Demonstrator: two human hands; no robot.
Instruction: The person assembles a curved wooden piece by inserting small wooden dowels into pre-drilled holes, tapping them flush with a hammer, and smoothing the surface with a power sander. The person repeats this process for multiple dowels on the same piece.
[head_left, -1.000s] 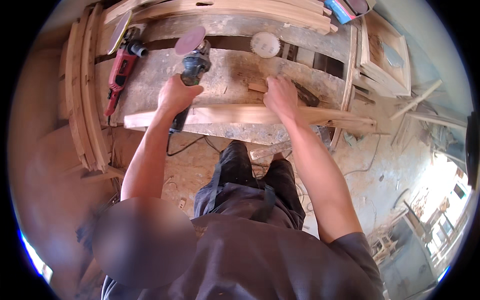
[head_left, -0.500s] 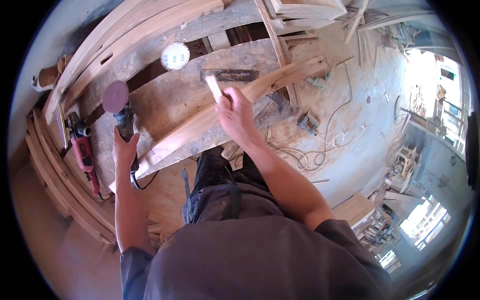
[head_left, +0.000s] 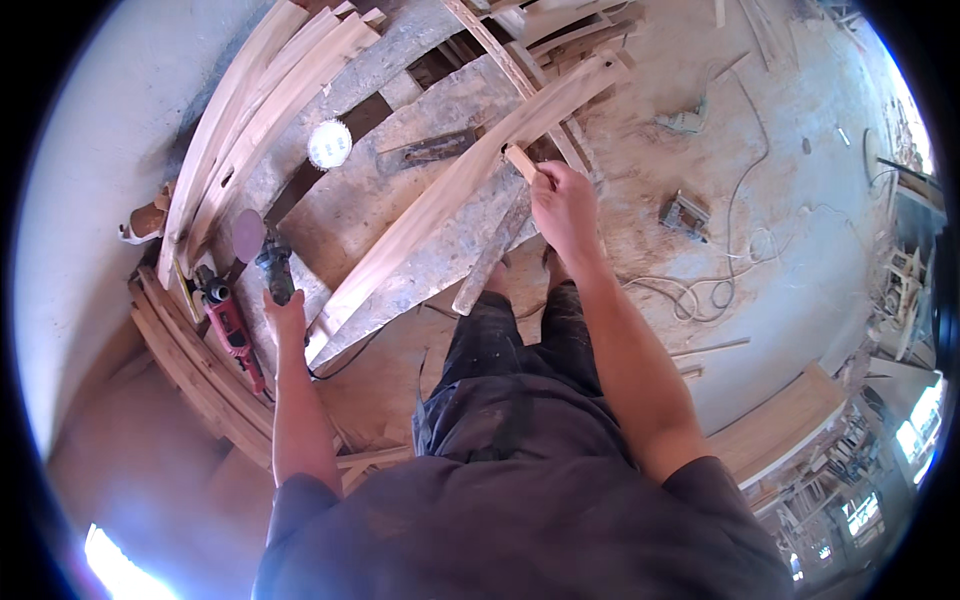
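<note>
My left hand (head_left: 286, 312) grips the body of a dark angle grinder (head_left: 272, 268) whose reddish sanding disc (head_left: 247, 235) points up and away; its cord trails off the bench edge. My right hand (head_left: 562, 200) holds a small pale wooden block (head_left: 521, 161) against a long light wooden plank (head_left: 452, 195) that lies diagonally across the dusty workbench (head_left: 375, 205). My legs in dark trousers stand right at the bench.
A red power tool (head_left: 231, 325) lies left of the grinder beside stacked curved wooden slats (head_left: 235, 125). A white disc (head_left: 329, 143) and a flat metal tool (head_left: 425, 151) rest on the bench. Cables (head_left: 720, 270) and small tools litter the sawdust floor at right.
The view has swung left and tilted. My right hand moved further along the plank with the small block; my left hand stays on the grinder, now lower on the bench.
</note>
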